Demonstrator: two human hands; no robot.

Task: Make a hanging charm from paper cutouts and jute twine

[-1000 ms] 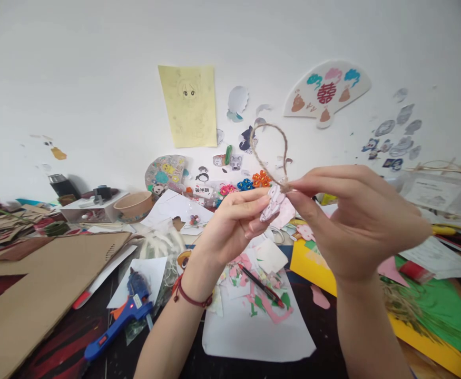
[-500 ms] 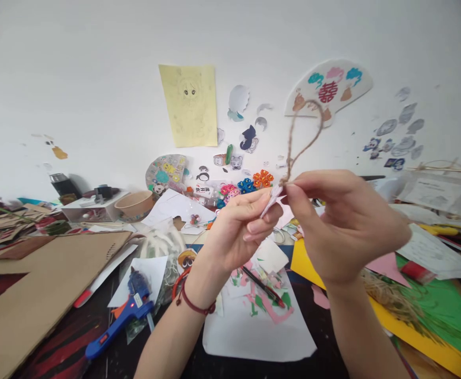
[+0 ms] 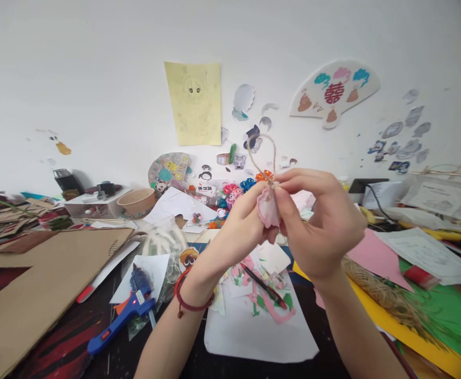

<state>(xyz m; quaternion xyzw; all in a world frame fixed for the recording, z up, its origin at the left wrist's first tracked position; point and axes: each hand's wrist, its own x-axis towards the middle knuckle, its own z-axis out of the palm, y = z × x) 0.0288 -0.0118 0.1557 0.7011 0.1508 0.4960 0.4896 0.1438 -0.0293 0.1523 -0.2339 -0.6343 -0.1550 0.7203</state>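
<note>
A small pale pink piece with a scalloped edge hangs between my two hands, with a loop of brown twine rising from its top. My left hand is closed on the pink piece from behind and the left, its fingertips partly hidden. Thumb and index finger of my right hand pinch at the piece's upper right edge, by the base of the twine. Below the hands lies a white sheet with pink and green paper scraps and a dark pen.
A blue glue gun rests at the left beside brown cardboard. A round bowl and crocheted flowers stand at the back. On the right are a twine bundle, pink, green and yellow sheets, and papers.
The pink piece has turned so its broad face shows, and the twine loop has swung left and lower. My right hand has moved slightly left; my left hand has rotated.
</note>
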